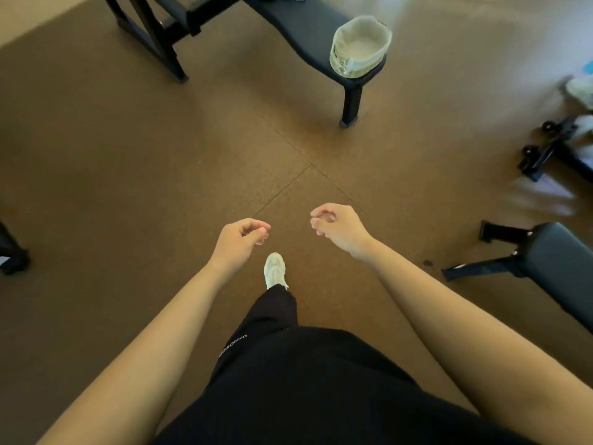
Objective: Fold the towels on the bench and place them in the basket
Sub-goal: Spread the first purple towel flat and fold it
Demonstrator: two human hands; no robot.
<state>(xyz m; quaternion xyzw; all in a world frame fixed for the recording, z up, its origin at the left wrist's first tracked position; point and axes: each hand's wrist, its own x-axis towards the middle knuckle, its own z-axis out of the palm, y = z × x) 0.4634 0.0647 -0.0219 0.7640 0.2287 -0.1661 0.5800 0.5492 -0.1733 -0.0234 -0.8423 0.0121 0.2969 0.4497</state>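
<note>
Two hands, the left hand (239,240) and the right hand (337,226), hang loosely curled and holding nothing above the brown floor (128,155). The pale round fabric basket (361,46) sits upright, mouth up, on the near end of the black padded bench (298,24). The white lettering (232,345) on the black trouser leg (272,316) is unreadable.

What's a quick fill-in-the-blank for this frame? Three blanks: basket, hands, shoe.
The basket stands on the black bench, ____ of towels.
The left hand and right hand both hold ____.
The shoe on the brown floor is ____.
Missing: empty; nothing; white.
</note>
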